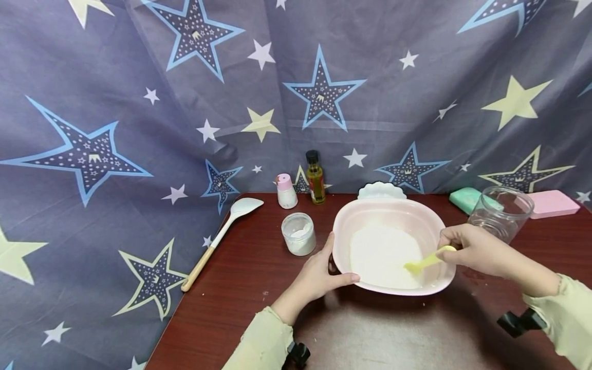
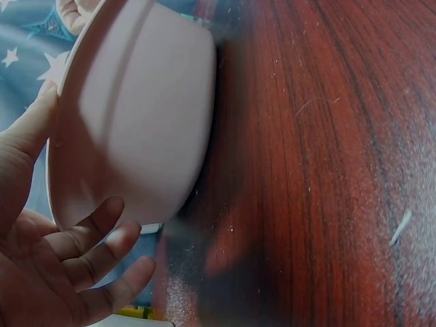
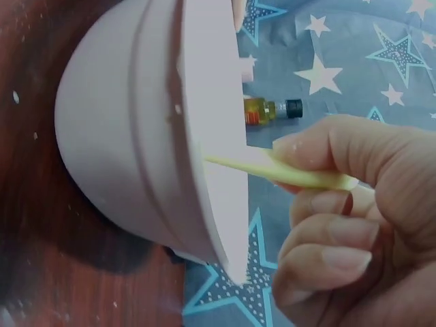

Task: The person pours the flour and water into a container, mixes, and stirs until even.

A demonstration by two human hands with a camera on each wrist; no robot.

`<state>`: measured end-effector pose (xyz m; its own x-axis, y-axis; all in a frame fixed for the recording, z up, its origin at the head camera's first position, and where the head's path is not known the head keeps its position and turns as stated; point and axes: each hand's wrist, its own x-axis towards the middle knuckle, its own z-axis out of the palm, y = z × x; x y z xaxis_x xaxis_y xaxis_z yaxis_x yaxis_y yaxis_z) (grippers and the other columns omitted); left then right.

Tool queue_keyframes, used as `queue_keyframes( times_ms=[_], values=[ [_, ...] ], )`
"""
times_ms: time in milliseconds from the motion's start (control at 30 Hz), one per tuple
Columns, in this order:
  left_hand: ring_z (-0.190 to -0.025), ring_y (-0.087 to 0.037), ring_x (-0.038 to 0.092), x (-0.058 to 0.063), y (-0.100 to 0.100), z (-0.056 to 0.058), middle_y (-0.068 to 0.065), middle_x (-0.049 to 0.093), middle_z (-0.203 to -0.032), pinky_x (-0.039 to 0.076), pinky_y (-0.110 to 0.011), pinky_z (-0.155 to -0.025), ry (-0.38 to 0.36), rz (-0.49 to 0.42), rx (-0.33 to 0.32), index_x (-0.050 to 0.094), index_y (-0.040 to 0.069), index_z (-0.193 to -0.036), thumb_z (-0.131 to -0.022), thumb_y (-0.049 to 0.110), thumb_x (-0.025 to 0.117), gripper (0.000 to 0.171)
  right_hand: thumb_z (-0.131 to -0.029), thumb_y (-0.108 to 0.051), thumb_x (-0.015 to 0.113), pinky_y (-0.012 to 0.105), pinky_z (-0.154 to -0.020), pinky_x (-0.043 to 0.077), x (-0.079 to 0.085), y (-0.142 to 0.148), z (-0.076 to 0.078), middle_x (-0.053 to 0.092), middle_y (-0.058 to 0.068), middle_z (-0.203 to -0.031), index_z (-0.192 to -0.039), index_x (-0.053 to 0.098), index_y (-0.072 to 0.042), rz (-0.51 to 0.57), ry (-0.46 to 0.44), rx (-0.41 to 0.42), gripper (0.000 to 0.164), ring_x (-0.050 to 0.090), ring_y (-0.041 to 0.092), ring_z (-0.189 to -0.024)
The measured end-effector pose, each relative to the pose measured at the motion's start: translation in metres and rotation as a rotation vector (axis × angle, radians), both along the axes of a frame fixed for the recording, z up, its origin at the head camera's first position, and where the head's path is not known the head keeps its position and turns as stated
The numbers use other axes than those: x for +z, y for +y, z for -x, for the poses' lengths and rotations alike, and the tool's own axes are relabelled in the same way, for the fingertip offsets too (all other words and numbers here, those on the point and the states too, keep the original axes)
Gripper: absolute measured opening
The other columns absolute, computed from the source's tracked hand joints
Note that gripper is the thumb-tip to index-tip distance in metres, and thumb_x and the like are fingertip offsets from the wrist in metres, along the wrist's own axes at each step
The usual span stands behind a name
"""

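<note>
A pale pink bowl (image 1: 341, 245) with smooth white contents (image 1: 381, 252) sits on the table. My left hand (image 1: 319, 272) holds its left side, the thumb at the front rim and the fingers spread along the outer wall. In the left wrist view, the left fingers (image 2: 102, 221) curve against the bowl wall (image 2: 160, 109). My right hand (image 1: 476, 251) pinches a yellow plastic spoon (image 1: 427, 261) over the right rim, its far end down at the white contents. The right wrist view shows the yellow handle (image 3: 310, 178) between thumb and fingers; the spoon's tip is hidden behind the bowl wall there.
Left of the bowl stands a jar of white powder (image 1: 299, 242), with a pink-capped shaker (image 1: 287, 192) and an oil bottle (image 1: 316, 180) behind. A white ladle (image 1: 217, 237) lies farther left. Behind the right hand are a clear container (image 1: 501, 210), a green sponge (image 1: 464, 199) and a pink sponge (image 1: 552, 203).
</note>
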<state>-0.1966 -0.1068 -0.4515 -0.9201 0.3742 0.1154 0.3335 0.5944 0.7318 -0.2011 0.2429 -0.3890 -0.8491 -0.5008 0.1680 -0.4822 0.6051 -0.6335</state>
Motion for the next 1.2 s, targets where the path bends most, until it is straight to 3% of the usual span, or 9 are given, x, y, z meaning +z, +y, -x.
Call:
queue_keyframes(
  times_ms=[100,233,633,1000,1200],
  values=[
    [-0.083,-0.014,0.059,0.000,0.000,0.000,-0.002,0.063,-0.105,0.046,-0.022,-0.072,0.005,-0.001,0.000,0.017,0.009,-0.157,-0.075,0.049,0.082,0.112,-0.085,-0.002,0.071,0.022,-0.044,0.033,-0.004,-0.005,-0.001,0.048,-0.014,-0.062,-0.074,0.061,-0.013,0.057,-0.043,0.056,0.018,0.040,-0.001,-0.054],
    [-0.082,-0.014,0.058,0.000,0.000,0.000,-0.002,0.063,-0.104,0.046,-0.022,-0.071,0.004,0.001,0.000,0.017,0.010,-0.157,-0.075,0.049,0.081,0.112,-0.085,-0.001,0.070,0.021,-0.047,0.035,-0.010,-0.017,-0.004,0.047,-0.015,-0.063,-0.074,0.060,-0.014,0.109,-0.036,0.080,0.020,0.042,-0.002,-0.057],
    [-0.079,-0.015,0.058,0.001,-0.001,-0.001,0.005,0.060,-0.090,0.046,-0.021,-0.068,-0.003,0.000,0.000,0.017,0.009,-0.157,-0.075,0.049,0.081,0.112,-0.076,-0.003,0.073,0.022,-0.048,0.033,-0.018,-0.037,-0.008,0.040,-0.018,-0.058,-0.067,0.055,-0.024,0.050,0.196,-0.127,0.029,0.038,-0.001,-0.054],
    [-0.079,-0.017,0.059,0.001,0.001,-0.001,0.005,0.059,-0.090,0.046,-0.021,-0.068,0.004,-0.003,-0.006,0.017,0.009,-0.157,-0.075,0.048,0.082,0.111,-0.074,-0.003,0.071,0.024,-0.048,0.029,-0.021,-0.024,-0.001,0.038,-0.012,-0.057,-0.069,0.056,-0.021,-0.060,0.287,-0.257,0.024,0.035,0.004,-0.053],
    [-0.080,-0.019,0.060,0.001,0.000,0.000,0.005,0.060,-0.090,0.046,-0.022,-0.068,0.013,-0.011,-0.011,0.018,0.010,-0.157,-0.074,0.046,0.083,0.111,-0.074,-0.005,0.070,0.025,-0.050,0.030,-0.010,-0.012,-0.001,0.041,-0.011,-0.057,-0.067,0.054,-0.020,-0.133,0.234,-0.262,0.024,0.038,0.006,-0.053]
  ],
)
